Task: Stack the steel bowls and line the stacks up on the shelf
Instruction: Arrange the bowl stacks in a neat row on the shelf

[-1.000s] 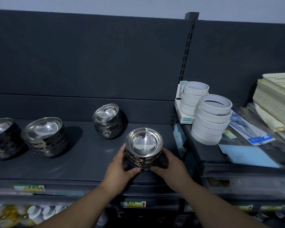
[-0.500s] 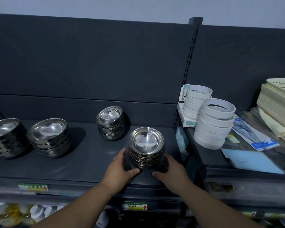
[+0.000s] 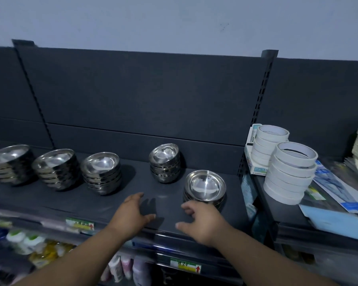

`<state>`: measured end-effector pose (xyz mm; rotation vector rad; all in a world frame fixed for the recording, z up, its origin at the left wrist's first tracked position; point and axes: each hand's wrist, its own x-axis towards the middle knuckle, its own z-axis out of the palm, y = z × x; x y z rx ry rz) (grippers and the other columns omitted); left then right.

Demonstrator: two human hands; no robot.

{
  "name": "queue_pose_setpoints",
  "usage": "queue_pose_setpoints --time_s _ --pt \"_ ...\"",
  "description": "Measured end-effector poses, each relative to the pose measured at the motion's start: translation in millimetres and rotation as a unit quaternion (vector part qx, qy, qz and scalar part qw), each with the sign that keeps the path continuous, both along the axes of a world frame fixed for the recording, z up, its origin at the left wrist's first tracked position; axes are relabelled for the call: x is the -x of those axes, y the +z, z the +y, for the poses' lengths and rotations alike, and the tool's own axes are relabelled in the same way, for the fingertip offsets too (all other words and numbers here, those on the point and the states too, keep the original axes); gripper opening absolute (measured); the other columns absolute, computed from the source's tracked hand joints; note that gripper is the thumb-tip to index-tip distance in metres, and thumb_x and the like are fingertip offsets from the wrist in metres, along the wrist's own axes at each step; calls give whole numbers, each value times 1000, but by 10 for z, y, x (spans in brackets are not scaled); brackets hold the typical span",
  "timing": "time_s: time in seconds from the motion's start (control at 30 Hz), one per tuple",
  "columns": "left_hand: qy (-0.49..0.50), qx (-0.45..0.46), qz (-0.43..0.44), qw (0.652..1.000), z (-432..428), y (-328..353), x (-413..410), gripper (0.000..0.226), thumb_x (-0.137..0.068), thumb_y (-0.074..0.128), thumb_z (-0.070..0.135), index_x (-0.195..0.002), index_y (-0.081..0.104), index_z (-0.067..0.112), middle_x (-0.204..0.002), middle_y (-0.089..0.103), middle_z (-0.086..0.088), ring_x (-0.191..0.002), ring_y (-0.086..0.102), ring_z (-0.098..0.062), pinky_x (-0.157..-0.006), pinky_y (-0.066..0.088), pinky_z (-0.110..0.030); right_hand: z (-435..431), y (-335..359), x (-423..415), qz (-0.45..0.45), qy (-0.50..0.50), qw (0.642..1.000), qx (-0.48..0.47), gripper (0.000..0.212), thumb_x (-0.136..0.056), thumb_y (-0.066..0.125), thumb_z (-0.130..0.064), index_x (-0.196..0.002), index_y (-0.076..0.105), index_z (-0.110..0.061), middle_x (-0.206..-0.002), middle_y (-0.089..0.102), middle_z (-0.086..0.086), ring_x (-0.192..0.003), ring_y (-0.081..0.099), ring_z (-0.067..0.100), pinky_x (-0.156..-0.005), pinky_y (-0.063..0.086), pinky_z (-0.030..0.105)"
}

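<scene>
Fingers (image 3: 136,198) of the left hand (image 3: 130,213) are spread and lightly bent, gripping nothing. The hand hovers over the shelf (image 3: 70,200), a little left of the front stack (image 3: 204,187). The right hand (image 3: 203,221) is likewise open and empty, its fingers (image 3: 186,207) just in front of that stack's base; whether they touch it cannot be told. The front stack is a low pile of steel bowls, mouths up and its axis upright; being round, the bowls have no long axis. The back stack (image 3: 164,162) stands behind and left of the front stack and apart from it. It is taller, with its top bowl tipped slightly towards the camera. A row of three stacks (image 3: 56,169) runs further left of the front stack, side by side along the shelf, all mouths up. Right of the front stack, on the next bay, stand two piles of white tape rolls (image 3: 290,172), with a box (image 3: 256,169) behind them. The box has blue print too small to read. A green-and-yellow tag (image 3: 80,223) with a red arrow sits on the shelf edge, below and left of the front stack. A second tag (image 3: 185,267) of the same kind is lower, almost straight below the stack. The writing on both is blurred.
</scene>
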<state>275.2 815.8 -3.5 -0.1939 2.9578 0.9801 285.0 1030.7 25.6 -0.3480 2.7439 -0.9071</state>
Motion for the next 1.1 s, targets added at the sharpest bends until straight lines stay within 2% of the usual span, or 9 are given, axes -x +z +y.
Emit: queue_pose_setpoints --time_s 0.2,0.3,0.43,0.53,0.63,0.73,0.8,0.93,1.1 --pt "13 -16 25 999 -200 161 199 81 -77 76 35 -144 36 15 -149 38 -8 -136 38 -20 -109 28 -25 -309 435 369 69 -4 996 62 55 -77 76 -42 -127 58 -29 -124 62 -8 -108 60 7 -97 49 26" --pt "8 -25 30 999 -270 182 396 82 -76 77 35 -144 37 15 -149 39 -7 -137 37 -20 -111 28 -26 -426 594 641 90 -28 993 71 55 -74 79 -38 -125 60 -28 -118 65 -8 -100 64 8 -91 49 22" --pt "0 -47 28 999 -341 168 750 85 -75 77 37 -145 35 15 -148 40 -8 -135 39 -21 -110 29 -26 -459 719 1059 90 -65 994 19 59 -73 80 -35 -126 58 -24 -116 64 -7 -108 61 12 -90 46 22" --pt "-5 -80 16 997 -367 138 1044 91 -73 78 41 -147 31 16 -150 37 -7 -135 40 -22 -110 33 -28 -448 747 1366 63 -80 994 -41 58 -72 81 -35 -123 57 -21 -107 61 -7 -107 58 14 -82 41 21" --pt "-15 -126 -6 992 -357 66 1313 105 -68 81 45 -150 23 15 -152 34 -7 -137 38 -23 -111 34 -34 -476 708 1661 13 -79 988 -130 70 -69 82 -40 -127 51 -16 -121 60 0 -113 56 19 -87 44 25" --pt "-27 -169 -26 985 -323 -63 1513 118 -61 83 49 -151 15 15 -152 34 -5 -138 37 -22 -112 35 -36 -508 643 1870 -37 -56 979 -191 64 -68 84 -37 -119 53 -16 -121 58 3 -111 56 20 -86 44 25" --pt "-40 -195 -23 980 -307 -153 1627 119 -59 85 45 -151 14 20 -145 44 0 -133 42 -18 -108 37 -31 -531 588 1986 -57 -31 973 -222 64 -69 84 -34 -123 56 -16 -127 60 2 -115 58 21 -92 46 25" --pt "-55 -256 -10 965 -251 -278 1776 108 -56 88 23 -141 22 37 -126 59 9 -118 56 -14 -100 46 -32 -575 429 2170 -85 -8 970 -229 78 -64 88 -29 -133 53 -19 -133 60 1 -119 58 19 -100 46 28" --pt "-47 -279 16 959 -183 -400 1833 115 -56 89 17 -147 21 30 -130 58 7 -121 54 -14 -103 45 -35 -589 305 2253 -107 21 976 -191 75 -66 87 -22 -132 55 -20 -131 62 -1 -119 58 17 -102 44 25"
